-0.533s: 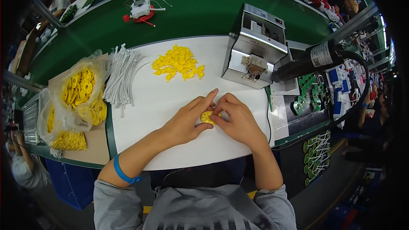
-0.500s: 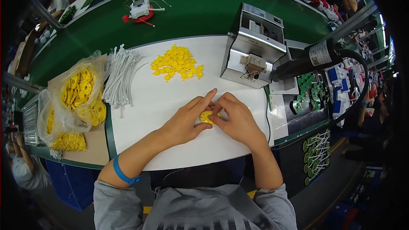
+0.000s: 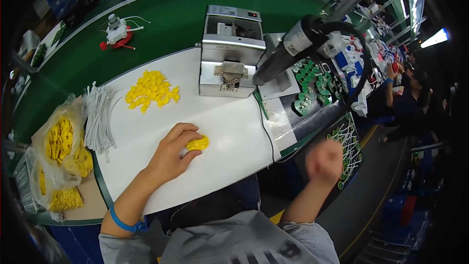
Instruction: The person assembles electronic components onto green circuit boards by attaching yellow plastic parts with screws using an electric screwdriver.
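My left hand rests on the white work surface with thumb and fingers closed around a round yellow plastic disc. Smeared by motion, my right hand is off the surface's right edge. It is nearest to a batch of round green circuit boards with white leads; its fingers cannot be made out. Beyond my left hand lies a pile of small yellow plastic parts. A bundle of white cables lies to the left of that pile.
A metal bench machine stands at the far middle, with a black cylinder beside it. Plastic bags of yellow discs sit at the left. More green boards lie at the right. A white device with red cord is on the green bench.
My right hand has let go of the yellow disc and moved right, toward the boards with white leads. My left hand still holds the disc. The whole view has turned rightward.
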Available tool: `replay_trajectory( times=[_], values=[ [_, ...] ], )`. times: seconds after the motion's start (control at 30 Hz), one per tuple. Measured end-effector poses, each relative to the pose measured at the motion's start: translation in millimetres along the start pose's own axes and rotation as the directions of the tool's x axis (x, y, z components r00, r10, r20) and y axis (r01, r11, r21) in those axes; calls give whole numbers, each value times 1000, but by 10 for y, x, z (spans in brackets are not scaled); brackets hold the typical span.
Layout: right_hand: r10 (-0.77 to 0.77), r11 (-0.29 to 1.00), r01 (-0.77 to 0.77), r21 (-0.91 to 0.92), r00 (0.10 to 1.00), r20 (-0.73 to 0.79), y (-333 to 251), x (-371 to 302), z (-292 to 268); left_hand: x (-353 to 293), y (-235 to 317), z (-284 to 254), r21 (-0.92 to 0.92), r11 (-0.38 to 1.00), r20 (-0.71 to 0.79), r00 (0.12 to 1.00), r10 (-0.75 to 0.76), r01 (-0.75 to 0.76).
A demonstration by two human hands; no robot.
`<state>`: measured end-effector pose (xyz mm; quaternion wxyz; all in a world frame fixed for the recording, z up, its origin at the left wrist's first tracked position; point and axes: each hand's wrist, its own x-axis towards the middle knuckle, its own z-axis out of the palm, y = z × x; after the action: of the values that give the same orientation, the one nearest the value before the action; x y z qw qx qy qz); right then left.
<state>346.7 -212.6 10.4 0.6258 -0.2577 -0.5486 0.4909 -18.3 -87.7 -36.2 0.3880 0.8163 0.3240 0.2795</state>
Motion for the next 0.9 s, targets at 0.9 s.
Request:
replay_trajectory(
  times=[0.9],
  values=[
    [-114, -311, 42, -950, 990, 81, 500, 338, -688, -65, 4, -34, -19, 1000, -1, 1000, -9, 9]
  ],
)
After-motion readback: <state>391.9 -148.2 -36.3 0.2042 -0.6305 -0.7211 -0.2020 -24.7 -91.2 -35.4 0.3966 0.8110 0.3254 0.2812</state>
